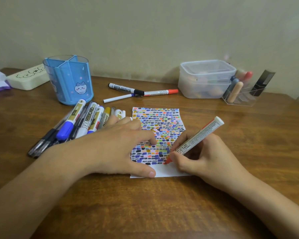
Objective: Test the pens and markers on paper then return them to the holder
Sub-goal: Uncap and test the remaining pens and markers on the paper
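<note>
Head view: your right hand (195, 152) grips a red marker (195, 140) on the paper (164, 125); your flat left hand (121, 144) presses it. Behind the paper lie three markers (141, 93); the holder's (68, 80) compartments look empty.

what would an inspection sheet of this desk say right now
surface: wooden table, brown.
job's things: paper covered in colour swatches; red marker tip on it; blue holder looks empty; marker pile beside it; three markers behind the paper.
clutter: lidded plastic box, clear organiser, cream case.
hands: left hand presses the paper; right hand grips the red marker.
cables: nothing seen.
surroundings: plain wall.
</note>
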`<state>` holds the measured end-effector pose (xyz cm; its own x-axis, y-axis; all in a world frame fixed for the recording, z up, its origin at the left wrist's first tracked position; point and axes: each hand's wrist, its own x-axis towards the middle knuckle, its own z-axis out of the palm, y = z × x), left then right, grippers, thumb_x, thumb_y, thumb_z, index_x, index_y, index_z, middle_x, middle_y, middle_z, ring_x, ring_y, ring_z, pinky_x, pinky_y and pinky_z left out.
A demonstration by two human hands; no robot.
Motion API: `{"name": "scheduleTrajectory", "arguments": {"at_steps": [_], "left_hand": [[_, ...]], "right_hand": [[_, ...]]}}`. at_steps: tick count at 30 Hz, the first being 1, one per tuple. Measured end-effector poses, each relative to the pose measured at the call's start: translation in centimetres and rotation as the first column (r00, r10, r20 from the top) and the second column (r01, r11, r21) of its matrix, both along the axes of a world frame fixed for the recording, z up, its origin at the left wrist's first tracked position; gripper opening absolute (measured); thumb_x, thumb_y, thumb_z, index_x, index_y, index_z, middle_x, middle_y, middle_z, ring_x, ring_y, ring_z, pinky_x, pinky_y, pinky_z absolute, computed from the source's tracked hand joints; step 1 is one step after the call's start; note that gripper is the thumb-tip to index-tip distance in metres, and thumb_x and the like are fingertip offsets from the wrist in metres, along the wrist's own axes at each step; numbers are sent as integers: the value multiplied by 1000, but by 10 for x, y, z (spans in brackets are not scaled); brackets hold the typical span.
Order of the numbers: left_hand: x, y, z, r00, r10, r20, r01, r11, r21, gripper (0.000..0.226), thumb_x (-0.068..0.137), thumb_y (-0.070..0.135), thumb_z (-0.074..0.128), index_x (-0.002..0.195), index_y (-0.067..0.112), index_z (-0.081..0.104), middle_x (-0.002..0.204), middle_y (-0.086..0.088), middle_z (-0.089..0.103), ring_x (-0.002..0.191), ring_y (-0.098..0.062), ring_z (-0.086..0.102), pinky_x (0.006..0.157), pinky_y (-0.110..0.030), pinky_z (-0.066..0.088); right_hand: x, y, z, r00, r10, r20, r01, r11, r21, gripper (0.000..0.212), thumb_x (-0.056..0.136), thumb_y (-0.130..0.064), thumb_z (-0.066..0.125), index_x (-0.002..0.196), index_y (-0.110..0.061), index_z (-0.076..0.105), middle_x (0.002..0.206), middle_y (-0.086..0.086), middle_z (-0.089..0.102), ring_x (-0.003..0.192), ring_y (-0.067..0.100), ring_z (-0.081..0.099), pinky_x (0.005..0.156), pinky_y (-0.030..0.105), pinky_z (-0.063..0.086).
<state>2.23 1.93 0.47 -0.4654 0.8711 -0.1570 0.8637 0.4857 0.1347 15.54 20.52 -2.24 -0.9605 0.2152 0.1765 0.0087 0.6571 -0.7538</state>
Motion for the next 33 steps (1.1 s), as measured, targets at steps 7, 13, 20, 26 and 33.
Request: {"name": "scheduleTrajectory", "arguments": {"at_steps": [7,13,20,26,33], "left_hand": [[-2,0,-3,1000,-12,-20,12,1000,11,67,72,84,50,130,53,36,104,20,33,94,-3,20,84,-30,15],[-1,-1,-3,1000,-12,-21,12,1000,22,67,73,84,52,130,54,36,105,21,34,91,-3,18,76,-30,13],[-2,-1,-3,1000,8,12,-9,1000,22,67,72,83,53,131,55,35,104,22,33,91,-4,17,81,-31,18],[-3,-1,-2,998,14,66,-16,1000,20,65,73,81,56,130,56,35,104,25,34,95,-2,19,85,-30,21],[1,-2,-2,1000,-12,14,11,999,40,65,75,80,55,132,54,37,104,23,34,92,7,18,82,-28,16]], "right_hand": [[0,0,-2,1000,29,-12,-29,999,-32,6,81,-19,77,80,-22,71,76,-1,75,70,19,70,68,45,57],[2,0,0,999,32,-6,-32,999,-34,7,81,-18,77,79,-22,72,76,-3,76,69,16,70,67,42,57],[0,2,0,1000,18,-14,-18,999,-48,7,80,-27,76,79,-23,70,72,0,73,65,16,69,66,44,58],[-1,6,6,998,20,-63,-33,978,-204,9,89,-23,75,83,-20,69,69,2,71,56,19,66,57,34,55],[0,10,11,999,34,-28,-40,969,-246,5,89,-18,76,89,-19,70,82,1,75,63,19,67,61,36,59]]}}
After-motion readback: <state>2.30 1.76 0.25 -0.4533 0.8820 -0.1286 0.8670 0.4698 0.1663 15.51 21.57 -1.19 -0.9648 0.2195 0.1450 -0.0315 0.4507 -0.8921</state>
